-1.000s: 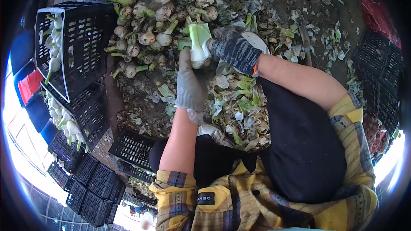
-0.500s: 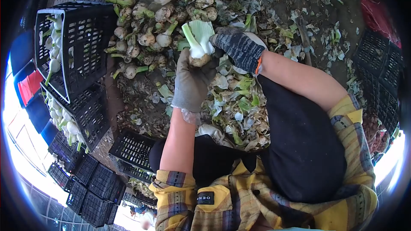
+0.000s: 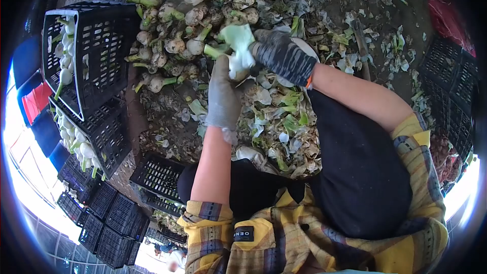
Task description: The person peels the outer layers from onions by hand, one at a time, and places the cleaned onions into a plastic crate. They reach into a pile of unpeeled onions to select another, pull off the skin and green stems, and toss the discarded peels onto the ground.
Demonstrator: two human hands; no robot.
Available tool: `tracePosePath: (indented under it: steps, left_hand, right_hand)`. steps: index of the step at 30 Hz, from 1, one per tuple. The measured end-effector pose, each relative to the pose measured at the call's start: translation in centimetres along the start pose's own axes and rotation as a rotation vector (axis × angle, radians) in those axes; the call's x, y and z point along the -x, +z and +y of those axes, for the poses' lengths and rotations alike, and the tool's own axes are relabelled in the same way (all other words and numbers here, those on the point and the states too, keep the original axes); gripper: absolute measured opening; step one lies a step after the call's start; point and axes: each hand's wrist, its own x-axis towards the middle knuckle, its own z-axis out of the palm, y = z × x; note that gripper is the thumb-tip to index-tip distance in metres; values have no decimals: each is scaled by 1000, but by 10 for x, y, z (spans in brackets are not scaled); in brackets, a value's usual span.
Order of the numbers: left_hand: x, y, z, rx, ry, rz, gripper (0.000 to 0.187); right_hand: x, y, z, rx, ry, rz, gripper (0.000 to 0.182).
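Note:
A fresh garlic bulb (image 3: 240, 67), white with a short green stem, is gripped in my left hand (image 3: 223, 94), which wears a grey glove. The stem points up and left. A pale green outer leaf (image 3: 237, 35) stands away from the stem above the bulb. My right hand (image 3: 285, 58), in a dark patterned knit glove, is closed against the right side of that leaf and the bulb. Its fingertips are partly hidden and blurred. Behind my hands lies a heap of soiled garlic bulbs (image 3: 175, 45) with cut stems.
Black plastic crates (image 3: 101, 45) holding cleaned garlic stand on the left. More crates (image 3: 109, 223) are stacked at lower left and others (image 3: 449, 76) at right. Peeled leaves and skins (image 3: 284, 116) cover the ground between my legs. A red sack (image 3: 451, 25) lies far right.
The garlic's outer leaf has come apart from the stem. The stem now tilts further left, and my right hand has turned slightly downward beside the bulb.

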Motion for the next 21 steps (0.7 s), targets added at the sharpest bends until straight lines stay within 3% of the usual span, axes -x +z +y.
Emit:
tracePosePath:
  steps: [3, 7, 8, 10, 11, 12, 15, 19, 20, 21]
  left_hand:
    - [5, 12, 0, -220, 31, 265, 30]
    - [-3, 7, 3, 56, 44, 236, 29]
    - [-6, 7, 1, 128, 110, 241, 31]
    - [-9, -12, 4, 252, 32, 147, 34]
    - [-10, -20, 5, 313, -7, 99, 35]
    - [-7, -10, 12, 311, -10, 248, 38]
    - [-10, -24, 20, 374, 10, 175, 38]
    - [-3, -10, 24, 210, 225, 298, 35]
    - [-2, -9, 23, 131, 233, 301, 36]
    - [-2, -8, 22, 50, 241, 305, 37]
  right_hand:
    - [2, 12, 17, 600, -592, 122, 18]
    - [0, -6, -3, 536, -408, -154, 21]
    - [1, -8, 3, 637, -567, -38, 13]
    - [-8, 2, 28, -323, -117, -13, 12]
    - [-10, -1, 40, -399, -51, 16, 13]
    - [-12, -4, 43, -479, 14, 50, 13]
    - [-20, -11, 45, -785, 291, 185, 17]
    - [-9, -13, 34, 379, -485, -131, 26]
    - [-5, -1, 34, 290, -64, -293, 27]
    - [-6, 0, 33, 395, -146, -312, 28]
